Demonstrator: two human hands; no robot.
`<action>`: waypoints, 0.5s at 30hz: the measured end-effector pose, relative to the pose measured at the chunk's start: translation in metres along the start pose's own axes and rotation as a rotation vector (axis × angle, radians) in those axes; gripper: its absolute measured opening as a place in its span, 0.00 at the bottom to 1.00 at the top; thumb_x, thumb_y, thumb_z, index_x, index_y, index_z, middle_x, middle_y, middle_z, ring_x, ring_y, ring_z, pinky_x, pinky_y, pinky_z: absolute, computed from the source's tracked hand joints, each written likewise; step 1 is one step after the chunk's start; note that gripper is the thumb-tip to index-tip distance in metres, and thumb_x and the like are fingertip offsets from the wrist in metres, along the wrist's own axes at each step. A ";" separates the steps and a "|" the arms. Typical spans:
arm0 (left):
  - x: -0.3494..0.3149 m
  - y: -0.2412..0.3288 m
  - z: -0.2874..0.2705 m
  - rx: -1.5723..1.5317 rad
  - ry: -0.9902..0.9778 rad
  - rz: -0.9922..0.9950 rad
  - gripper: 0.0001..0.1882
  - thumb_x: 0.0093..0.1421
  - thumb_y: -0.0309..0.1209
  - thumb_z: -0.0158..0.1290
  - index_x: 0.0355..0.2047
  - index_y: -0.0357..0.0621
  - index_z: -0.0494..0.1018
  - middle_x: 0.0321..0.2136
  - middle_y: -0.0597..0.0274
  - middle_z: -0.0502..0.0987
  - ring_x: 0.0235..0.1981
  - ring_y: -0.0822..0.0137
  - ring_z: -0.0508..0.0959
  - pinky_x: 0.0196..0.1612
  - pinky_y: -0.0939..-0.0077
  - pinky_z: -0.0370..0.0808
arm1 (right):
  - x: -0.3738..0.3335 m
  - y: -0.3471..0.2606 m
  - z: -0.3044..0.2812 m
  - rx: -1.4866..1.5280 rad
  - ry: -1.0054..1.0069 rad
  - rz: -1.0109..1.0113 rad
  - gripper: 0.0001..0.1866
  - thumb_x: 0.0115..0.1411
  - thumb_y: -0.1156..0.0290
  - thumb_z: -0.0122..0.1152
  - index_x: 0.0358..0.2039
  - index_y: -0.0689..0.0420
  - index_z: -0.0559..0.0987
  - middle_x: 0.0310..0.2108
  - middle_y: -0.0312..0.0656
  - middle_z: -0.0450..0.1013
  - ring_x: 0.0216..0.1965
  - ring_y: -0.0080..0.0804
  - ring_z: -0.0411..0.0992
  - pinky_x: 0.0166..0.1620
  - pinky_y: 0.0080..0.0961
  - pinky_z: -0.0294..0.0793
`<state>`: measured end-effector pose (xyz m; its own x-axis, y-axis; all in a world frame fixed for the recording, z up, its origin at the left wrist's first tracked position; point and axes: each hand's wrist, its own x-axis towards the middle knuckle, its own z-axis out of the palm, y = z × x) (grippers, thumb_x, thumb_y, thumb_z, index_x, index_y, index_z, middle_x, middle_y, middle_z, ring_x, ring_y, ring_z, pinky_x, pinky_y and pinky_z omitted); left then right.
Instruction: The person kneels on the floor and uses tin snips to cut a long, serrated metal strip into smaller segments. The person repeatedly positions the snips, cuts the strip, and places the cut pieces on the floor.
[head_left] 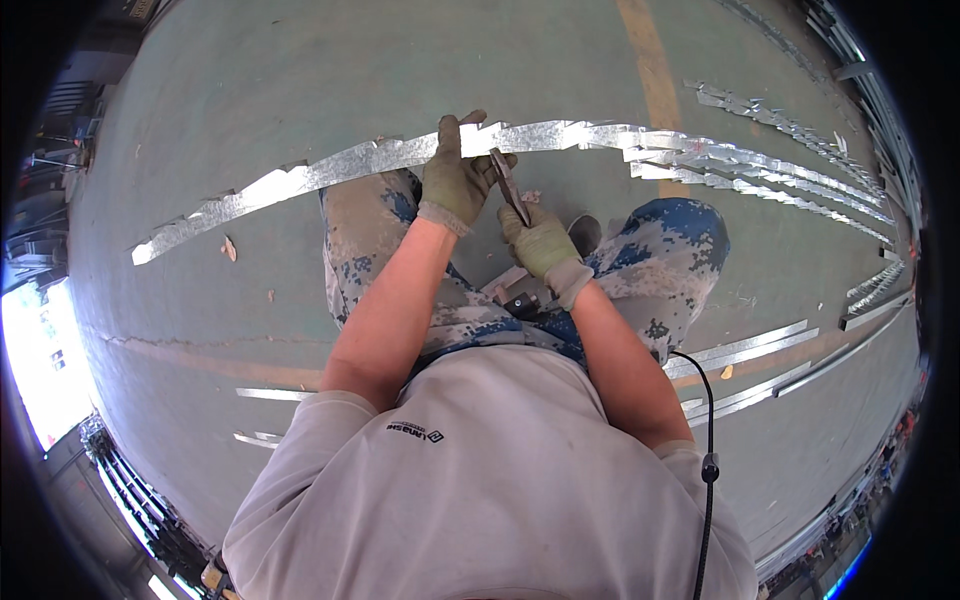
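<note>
A long, shiny galvanized metal strip (pixel 345 167) with notches and bent tabs along its far edge stretches across in front of my knees. My left hand (pixel 455 185), in a worn olive glove, grips the strip near its middle, fingers reaching over and under it. In my right hand (pixel 542 243), also gloved, is a pair of dark pliers (pixel 510 187). The jaws of the pliers point away from me and lie close to the strip's near edge, beside my left fingertips. Whether they touch the metal I cannot tell.
More notched strips (pixel 765 170) lie on the grey-green floor at the right. Flat metal lengths (pixel 745 347) rest beyond my right knee. A dry leaf (pixel 229 248) is on the left. Near my right hip hangs a black cable (pixel 711 400). Racks (pixel 135 500) stand at lower left.
</note>
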<state>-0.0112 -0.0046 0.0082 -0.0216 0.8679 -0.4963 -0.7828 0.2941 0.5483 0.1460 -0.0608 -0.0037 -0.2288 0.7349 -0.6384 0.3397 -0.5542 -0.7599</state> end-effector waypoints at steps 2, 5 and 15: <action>0.000 0.001 0.000 0.010 -0.013 0.018 0.31 0.74 0.56 0.40 0.58 0.40 0.69 0.52 0.51 0.76 0.50 0.57 0.80 0.55 0.51 0.81 | -0.003 -0.006 -0.001 -0.021 0.021 -0.005 0.24 0.68 0.48 0.58 0.38 0.60 0.80 0.25 0.41 0.75 0.23 0.31 0.72 0.30 0.32 0.73; 0.000 0.002 -0.002 0.031 -0.034 0.033 0.31 0.73 0.56 0.40 0.58 0.40 0.69 0.52 0.51 0.77 0.50 0.57 0.81 0.56 0.50 0.81 | -0.005 -0.013 -0.004 -0.032 0.024 -0.007 0.23 0.66 0.49 0.61 0.38 0.59 0.79 0.24 0.37 0.73 0.20 0.25 0.69 0.26 0.28 0.69; 0.003 0.003 -0.002 0.007 -0.022 0.050 0.30 0.74 0.53 0.43 0.57 0.35 0.68 0.47 0.48 0.78 0.45 0.56 0.82 0.51 0.52 0.84 | -0.004 -0.022 -0.024 0.165 -0.193 0.163 0.21 0.64 0.50 0.66 0.36 0.57 0.79 0.21 0.34 0.72 0.19 0.24 0.71 0.19 0.26 0.68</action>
<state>-0.0144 -0.0021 0.0075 -0.0471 0.8901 -0.4533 -0.7770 0.2525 0.5766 0.1610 -0.0425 0.0190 -0.3580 0.5516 -0.7534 0.2372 -0.7266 -0.6448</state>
